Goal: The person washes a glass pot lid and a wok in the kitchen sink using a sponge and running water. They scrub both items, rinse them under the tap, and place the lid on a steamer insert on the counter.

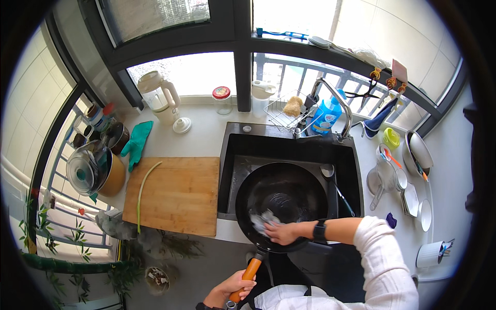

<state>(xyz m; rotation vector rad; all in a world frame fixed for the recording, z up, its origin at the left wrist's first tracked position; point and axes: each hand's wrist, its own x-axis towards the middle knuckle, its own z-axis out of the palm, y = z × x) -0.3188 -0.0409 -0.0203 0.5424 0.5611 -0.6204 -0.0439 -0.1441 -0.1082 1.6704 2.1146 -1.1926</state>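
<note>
A black wok [281, 191] rests tilted over the dark sink [238, 142], its near rim overhanging the front edge. My left hand [235, 284] is wrapped round the wok's orange-brown handle [251, 269]. Inside the wok, my right hand [281, 233] presses a whitish cloth [263, 222] against the near left wall; its fingertips are partly hidden by the cloth. Wet streaks shine on the wok's bottom. A ladle [336, 183] lies in the sink to the right of the wok.
Left of the sink lies a wooden cutting board [181, 194] with a green stalk [140, 194] on it. Behind the sink stand the tap [347, 111], a blue bottle [326, 114] and a wire rack holding a sponge [293, 106]. Bowls [416, 150] and utensils crowd the right counter.
</note>
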